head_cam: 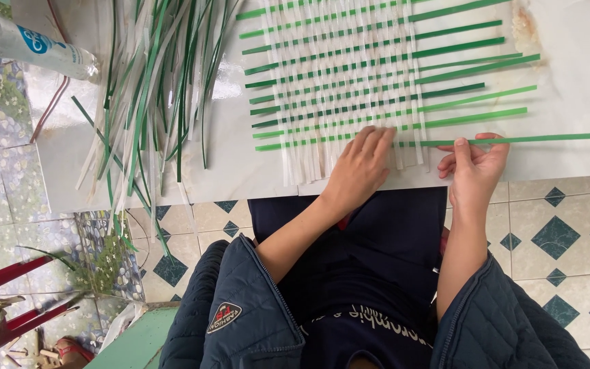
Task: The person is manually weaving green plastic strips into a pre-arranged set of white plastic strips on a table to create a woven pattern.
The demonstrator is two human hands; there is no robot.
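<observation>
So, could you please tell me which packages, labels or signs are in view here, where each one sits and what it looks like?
Plastic bottle: top left, lying on its side on the white table; clear, with a white and blue label.
Sleeve patch: on the dark blue quilted jacket sleeve, lower centre-left; black shield shape with red and white markings.
No screens or signs show.

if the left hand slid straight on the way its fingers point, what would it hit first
The left hand lies flat on the woven mat, fingers pointing up the table, so it would likely meet the next green strip woven across the white ones.
</observation>
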